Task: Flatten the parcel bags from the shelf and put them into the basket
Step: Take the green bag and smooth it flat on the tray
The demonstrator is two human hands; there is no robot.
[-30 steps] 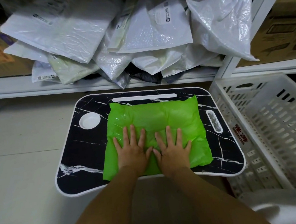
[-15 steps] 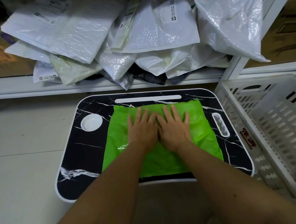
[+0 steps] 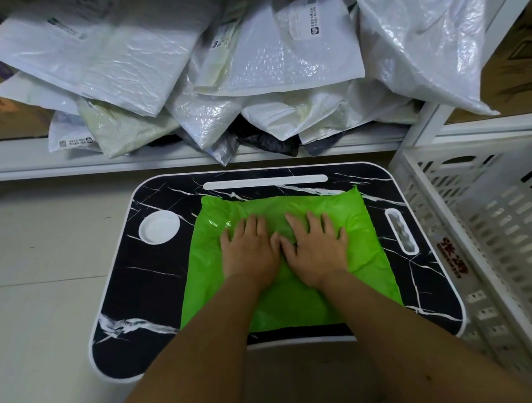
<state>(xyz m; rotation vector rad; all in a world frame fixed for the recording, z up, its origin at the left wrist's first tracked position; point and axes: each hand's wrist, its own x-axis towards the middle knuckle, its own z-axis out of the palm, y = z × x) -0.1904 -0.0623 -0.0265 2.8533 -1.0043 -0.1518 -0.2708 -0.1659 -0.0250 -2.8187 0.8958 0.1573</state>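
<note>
Left hand [image 3: 250, 251] and right hand [image 3: 316, 248], fingers straight and flat, gripping nothing, are pressing the green parcel bag [image 3: 283, 261] at frame centre, now spreading slightly apart on the lap desk [image 3: 144, 297].

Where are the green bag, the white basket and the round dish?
green bag [image 3: 365, 250]: head view, bare right side.
white basket [image 3: 467, 149]: head view, far rim.
round dish [image 3: 159, 227]: head view, centre.

One green bag [image 3: 318, 290], two hands, left [image 3: 250, 251] and right [image 3: 316, 248], one tray table [image 3: 155, 277], one basket [image 3: 502, 243], one shelf [image 3: 27, 165]. The white bags [image 3: 133, 51] overlap too much for an exact count.
</note>
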